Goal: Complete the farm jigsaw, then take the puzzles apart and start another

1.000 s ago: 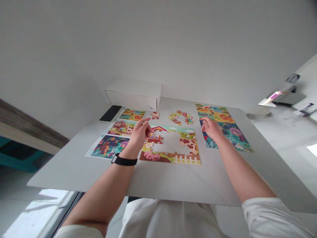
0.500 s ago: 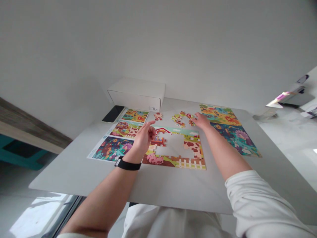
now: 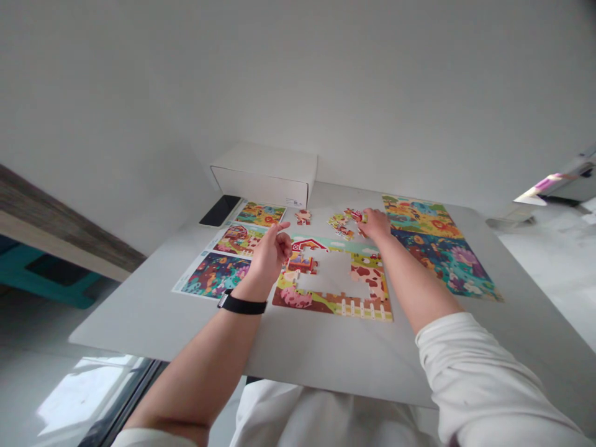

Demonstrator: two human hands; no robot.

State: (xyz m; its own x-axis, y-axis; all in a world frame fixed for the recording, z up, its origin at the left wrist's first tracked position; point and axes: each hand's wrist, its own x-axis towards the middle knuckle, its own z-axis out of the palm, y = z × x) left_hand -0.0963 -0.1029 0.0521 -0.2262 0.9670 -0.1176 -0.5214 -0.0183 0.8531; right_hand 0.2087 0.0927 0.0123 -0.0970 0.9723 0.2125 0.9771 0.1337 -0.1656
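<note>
A partly assembled farm jigsaw puzzle (image 3: 316,301) lies on the table, its border joined around a bare gap in the middle. My left hand (image 3: 270,251) hovers over its left edge, index finger stretched out and the other fingers loosely curled, with nothing visible in it. Beyond the puzzle, my right hand (image 3: 375,225) reaches into a small cluster of loose puzzle pieces (image 3: 341,226). Its fingers close on a red-and-green puzzle piece (image 3: 356,215) at the cluster's right side; the fingertips are partly hidden. Another loose pinkish piece (image 3: 302,216) sits apart, left of the cluster.
A white box (image 3: 265,177) stands at the back against the wall, with a black phone (image 3: 220,211) beside it. Picture sheets (image 3: 216,276) lie on the left. Two assembled-looking pictures, safari (image 3: 421,216) and dark blue (image 3: 447,261), lie right of my right forearm.
My right hand has shifted slightly at the loose pieces, its fingers now over the red one. My left hand stays above the puzzle's left edge, index finger more separated. The view has moved slightly.
</note>
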